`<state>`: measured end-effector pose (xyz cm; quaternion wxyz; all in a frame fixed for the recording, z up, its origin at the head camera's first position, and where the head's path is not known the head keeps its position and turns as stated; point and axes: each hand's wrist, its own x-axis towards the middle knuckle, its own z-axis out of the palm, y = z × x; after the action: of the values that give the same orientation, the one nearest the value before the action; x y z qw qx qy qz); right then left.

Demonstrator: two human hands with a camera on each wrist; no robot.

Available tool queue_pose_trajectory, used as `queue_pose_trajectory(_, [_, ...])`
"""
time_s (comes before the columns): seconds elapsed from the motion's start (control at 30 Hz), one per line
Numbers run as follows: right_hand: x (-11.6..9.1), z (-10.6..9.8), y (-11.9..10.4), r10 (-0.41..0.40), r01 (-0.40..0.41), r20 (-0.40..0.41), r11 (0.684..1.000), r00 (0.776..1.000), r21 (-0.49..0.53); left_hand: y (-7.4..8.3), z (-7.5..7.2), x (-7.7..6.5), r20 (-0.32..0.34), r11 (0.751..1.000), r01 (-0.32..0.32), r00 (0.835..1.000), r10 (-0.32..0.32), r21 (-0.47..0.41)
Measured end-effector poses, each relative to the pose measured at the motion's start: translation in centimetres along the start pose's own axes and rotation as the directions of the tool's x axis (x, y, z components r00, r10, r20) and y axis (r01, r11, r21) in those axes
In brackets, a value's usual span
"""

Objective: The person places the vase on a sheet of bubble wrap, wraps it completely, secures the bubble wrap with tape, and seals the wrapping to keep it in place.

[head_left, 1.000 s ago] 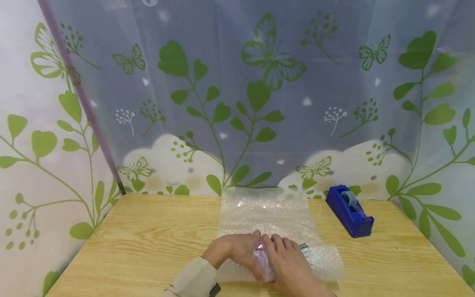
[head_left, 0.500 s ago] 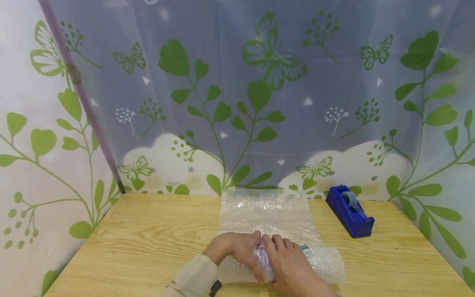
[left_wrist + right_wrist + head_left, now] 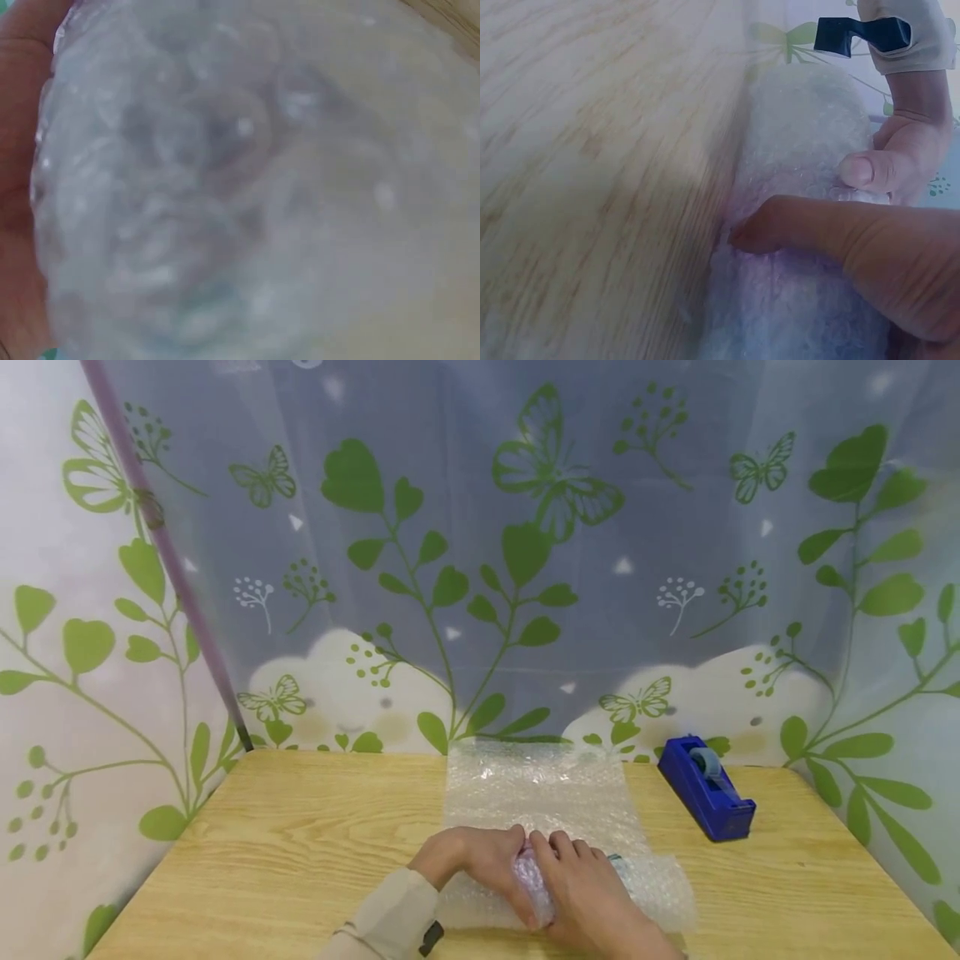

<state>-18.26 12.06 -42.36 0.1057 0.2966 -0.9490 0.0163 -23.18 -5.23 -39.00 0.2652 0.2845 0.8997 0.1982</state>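
A strip of clear bubble wrap [image 3: 536, 785] lies flat towards the back of the table, its near end rolled into a bundle [image 3: 663, 892]. Something purple-tinted shows through the roll between the hands, with a teal bit [image 3: 617, 862] near its right part; its kind is hidden by the wrap. My left hand [image 3: 487, 865] grips the roll's left part, thumb on the near side. Curled over its middle is my right hand [image 3: 585, 883]. The right wrist view has both thumbs pressing the wrapped bundle [image 3: 802, 135]. In the left wrist view, blurred bubble wrap [image 3: 225, 187] fills most of the picture.
A blue tape dispenser [image 3: 705, 787] with a roll of tape stands at the table's back right. The wooden table [image 3: 300, 835] ends at a leaf-patterned curtain [image 3: 405, 568]. A purple pole [image 3: 180, 552] slants down at the left.
Both hands stay on the roll in almost the same place. The purple part between them looks paler and more bubbly than a second ago.
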Motion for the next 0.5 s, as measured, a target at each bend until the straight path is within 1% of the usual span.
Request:
queue_pose_trajectory(0.07, [0.1,-0.1,-0.1,0.001,-0.001,0.003,1.000,1.000,-0.006,-0.2,0.0,0.0,-0.009,1.000,-0.015,1.000,0.015,-0.001])
queue_pose_trajectory(0.2, [0.1,-0.3,-0.2,-0.009,0.008,-0.018,1.000,1.000,-0.023,-0.7,0.3,0.1,-0.030,0.999,-0.052,0.998,0.051,-0.012])
queue_pose_trajectory(0.27, [0.1,-0.3,-0.2,-0.013,0.012,-0.027,1.000,1.000,-0.025,-0.9,0.5,0.1,-0.056,0.998,-0.062,0.996,0.063,0.018])
queue_pose_trajectory(0.33, [0.1,-0.3,-0.2,-0.011,0.011,-0.019,1.000,1.000,-0.020,-1.1,0.6,0.1,-0.098,0.994,-0.064,0.993,0.072,0.085])
queue_pose_trajectory(0.4, [0.2,-0.4,-0.2,-0.001,0.001,0.008,1.000,1.000,-0.012,-1.1,0.7,-0.1,-0.151,0.981,-0.053,0.985,0.083,0.189])
queue_pose_trajectory(0.43, [0.3,-0.4,-0.2,0.006,-0.006,0.026,1.000,1.000,-0.007,-1.1,0.7,-0.2,-0.183,0.967,-0.047,0.978,0.095,0.252])
queue_pose_trajectory(0.5, [0.4,-0.4,-0.2,0.021,-0.020,0.053,1.000,0.998,-0.003,-0.9,0.7,-0.4,-0.241,0.928,-0.033,0.962,0.131,0.371])
